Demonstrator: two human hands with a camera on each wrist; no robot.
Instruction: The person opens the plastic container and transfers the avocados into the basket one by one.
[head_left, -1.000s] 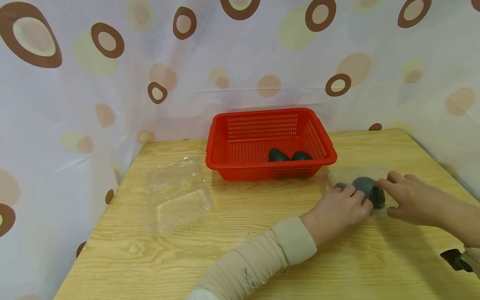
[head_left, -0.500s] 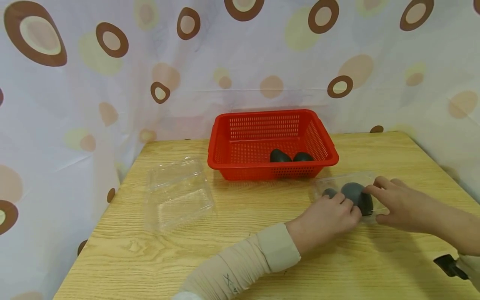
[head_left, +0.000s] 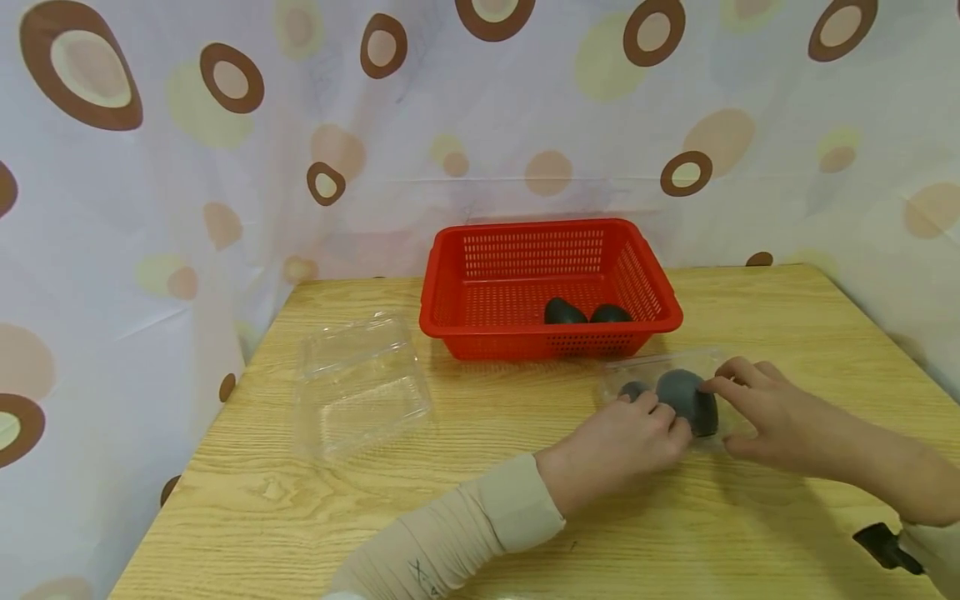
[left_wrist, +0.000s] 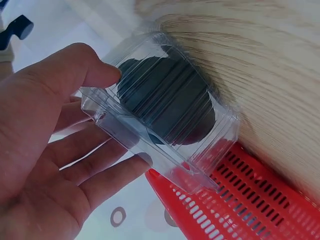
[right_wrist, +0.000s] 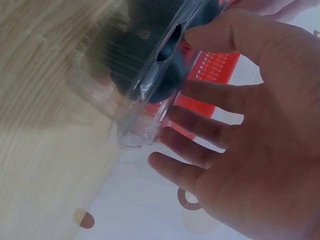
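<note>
A clear plastic clamshell box sits at the right of the table, with dark green avocados inside. From the near left, my left hand grips the box. In the left wrist view, the thumb lies on the box's rim and the fingers go under its side. My right hand holds the right end. The right wrist view has its thumb on the rim of the ribbed box and its fingers behind the wall. Part of the contents is hidden by the left hand.
A red slotted basket stands at the back middle, holding two dark avocados. Another clear plastic clamshell box lies open at the left of the wooden table. A patterned curtain hangs behind.
Both hands have moved left and slightly nearer together with the clear box and its avocados. The basket and the other box stay put on the table.
</note>
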